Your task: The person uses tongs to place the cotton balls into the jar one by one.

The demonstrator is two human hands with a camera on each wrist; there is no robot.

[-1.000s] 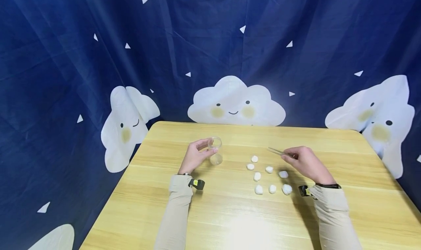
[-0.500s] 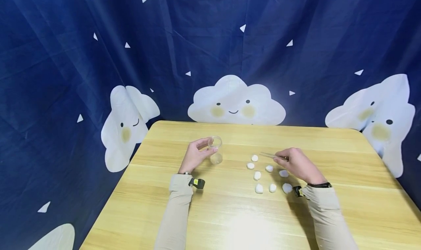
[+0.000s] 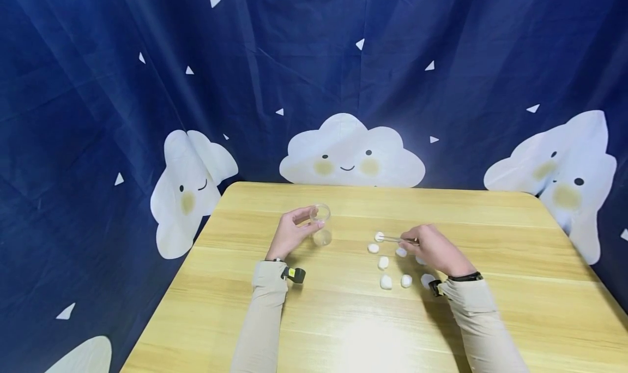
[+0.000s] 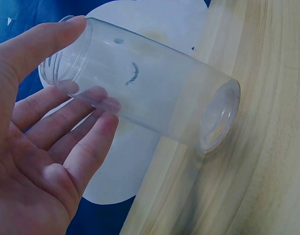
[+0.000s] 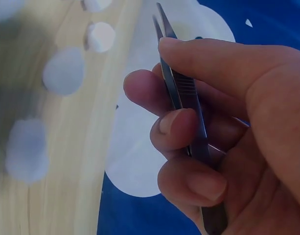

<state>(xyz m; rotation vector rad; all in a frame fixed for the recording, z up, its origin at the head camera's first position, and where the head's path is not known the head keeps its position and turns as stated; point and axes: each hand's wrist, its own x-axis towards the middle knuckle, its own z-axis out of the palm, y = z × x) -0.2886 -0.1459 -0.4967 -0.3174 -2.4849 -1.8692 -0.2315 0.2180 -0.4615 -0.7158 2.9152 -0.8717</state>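
My left hand (image 3: 290, 234) grips a clear cylindrical jar (image 4: 164, 93) near its threaded mouth, thumb on one side and fingers on the other. The jar stands upright in the head view, its base close to the table. No contents show through its wall. In my right hand (image 3: 438, 250) is a pair of metal tweezers (image 5: 186, 93), pinched between thumb and fingers. Their tips point left and overlap the farthest cotton ball (image 3: 379, 235) in the head view. The right wrist view shows the tips slightly apart.
Several more white cotton balls, one of them a near ball (image 3: 386, 282), lie scattered on the wooden table (image 3: 221, 286) between the hands. The right hand and wrist partly cover some of them. A dark blue curtain (image 3: 314, 62) with cloud prints hangs behind the table.
My right hand has moved left and slightly nearer, bringing the tweezers' tips to the farthest cotton ball. The left hand and the jar have stayed in place.
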